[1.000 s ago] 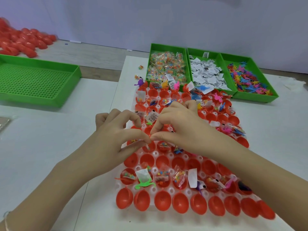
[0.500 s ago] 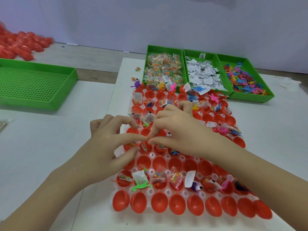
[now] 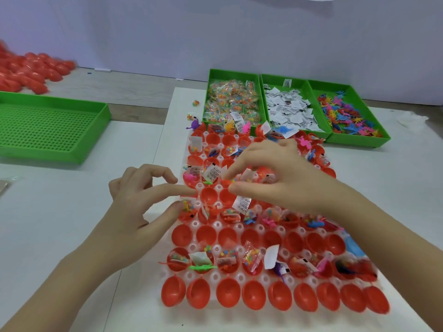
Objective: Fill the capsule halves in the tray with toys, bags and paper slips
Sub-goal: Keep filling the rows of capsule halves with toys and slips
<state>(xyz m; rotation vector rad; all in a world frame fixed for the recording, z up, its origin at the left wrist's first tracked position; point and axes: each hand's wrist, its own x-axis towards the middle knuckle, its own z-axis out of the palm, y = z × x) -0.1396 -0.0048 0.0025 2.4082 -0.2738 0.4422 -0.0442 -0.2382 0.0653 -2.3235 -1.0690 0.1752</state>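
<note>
So the left hand (image 3: pixel 140 207) has its fingers wide. The index finger is stretched out with its tip at the rim of an empty capsule half (image 3: pixel 208 195). The thumb sits a bit below, its tip touching or just beside a little bag of beads (image 3: pixel 188 208) in the next half down. Nothing is between the two, and the other fingers are loosely curled. The right hand (image 3: pixel 282 180) is on the other side, thumb and index finger narrow and nearly meeting just right of that same empty half. Honestly can't tell if they're pinching anything, it's just an orange blur there. A paper slip (image 3: pixel 242 203) sticks up right under that thumb, and a second slip (image 3: pixel 212 173) stands just above the gap between the hands. All this is midway up the white tray (image 3: pixel 260 228), which lies flat on the white surface (image 3: pixel 60 224). The row of capsule halves (image 3: pixel 227 297) nearest the camera is bare. The row behind it holds bags, slips and small toys, then comes a bare row, then another filled one right under the hands. At the tray's far end sit three green bins side by side: the bag bin (image 3: pixel 232 75), the slip bin (image 3: pixel 271 79) and the toy bin (image 3: pixel 357 141). Off to the left there's a big green mesh tray (image 3: pixel 48 130), with a pile of red halves (image 3: pixel 28 73) behind it.
</note>
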